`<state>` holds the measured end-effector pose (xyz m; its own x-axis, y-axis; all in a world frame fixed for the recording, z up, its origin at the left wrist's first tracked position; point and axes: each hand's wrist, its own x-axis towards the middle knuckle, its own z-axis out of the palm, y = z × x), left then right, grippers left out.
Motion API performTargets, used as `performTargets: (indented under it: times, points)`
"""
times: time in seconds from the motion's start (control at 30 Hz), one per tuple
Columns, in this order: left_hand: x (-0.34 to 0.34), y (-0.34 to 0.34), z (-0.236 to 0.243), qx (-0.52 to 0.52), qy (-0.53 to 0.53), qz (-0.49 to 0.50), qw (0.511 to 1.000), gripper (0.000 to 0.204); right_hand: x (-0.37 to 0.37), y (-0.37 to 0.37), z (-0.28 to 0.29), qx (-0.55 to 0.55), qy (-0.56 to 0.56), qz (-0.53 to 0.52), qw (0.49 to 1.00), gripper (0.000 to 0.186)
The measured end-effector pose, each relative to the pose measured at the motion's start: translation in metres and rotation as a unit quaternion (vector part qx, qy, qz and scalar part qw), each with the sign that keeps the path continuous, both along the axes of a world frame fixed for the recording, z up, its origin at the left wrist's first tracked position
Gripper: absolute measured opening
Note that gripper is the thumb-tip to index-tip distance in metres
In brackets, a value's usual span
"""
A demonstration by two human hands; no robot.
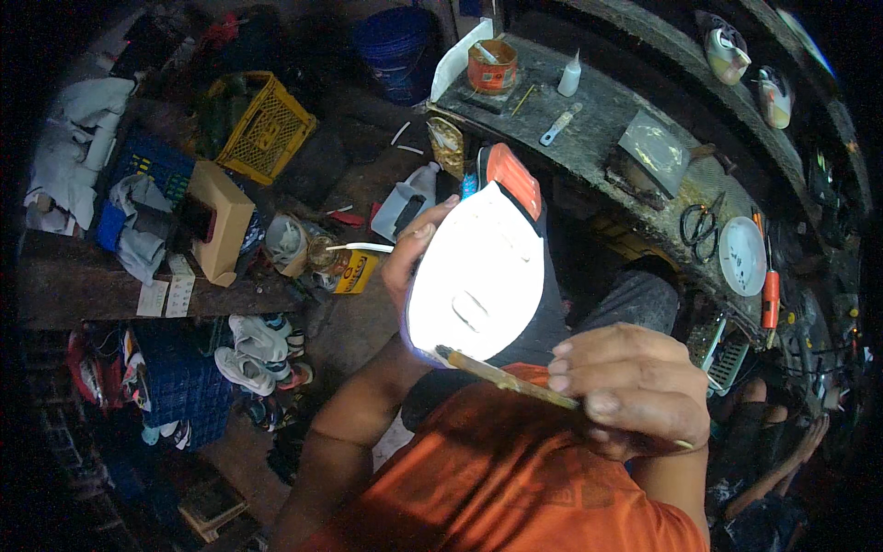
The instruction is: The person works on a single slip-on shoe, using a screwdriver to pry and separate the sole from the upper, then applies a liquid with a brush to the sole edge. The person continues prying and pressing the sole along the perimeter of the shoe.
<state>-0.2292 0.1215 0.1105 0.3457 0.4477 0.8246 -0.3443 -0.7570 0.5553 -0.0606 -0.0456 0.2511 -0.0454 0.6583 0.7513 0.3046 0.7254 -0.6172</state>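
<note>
My left hand (pixel 407 253) grips a shoe (pixel 478 276) by its side. Its broad white face, very bright in the light, is turned up toward me, with a small oval mark on it. An orange-red part with a dark edge shows at its far end. In my right hand (pixel 635 386) is a thin brush (pixel 515 382), pinched between thumb and fingers. The brush's dark tip touches the near edge of the shoe. Most of the left fingers are hidden behind the shoe.
On the bench at the right are an orange tin (pixel 492 69), a white squeeze bottle (pixel 569 75), scissors (pixel 702 225) and a white bowl (pixel 741 256). Leftward stand a yellow crate (pixel 267 129), a cardboard box (pixel 225 221) and several shoes (pixel 248 354). Another person's arm (pixel 782 465) shows at lower right.
</note>
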Motion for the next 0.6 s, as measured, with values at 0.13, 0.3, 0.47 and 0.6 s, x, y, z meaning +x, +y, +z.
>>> performTargets:
  times: [0.13,0.3,0.47,0.6]
  points:
    - [-0.006,0.001,0.003,0.032,0.011,0.022,0.999,0.086,-0.004,0.002,0.0,-0.012,-0.012,-0.034,0.999,0.021]
    - [-0.004,0.002,0.002,0.042,0.003,0.04,0.998,0.084,-0.008,0.008,0.001,0.05,-0.037,-0.026,0.998,0.019]
    - [-0.012,0.009,0.003,0.058,0.007,0.041,0.997,0.082,-0.015,0.008,0.004,0.068,-0.105,-0.061,0.99,0.019]
    - [-0.015,0.012,0.007,0.065,0.019,0.042,0.997,0.08,-0.015,0.007,0.004,0.069,-0.09,-0.06,0.992,0.016]
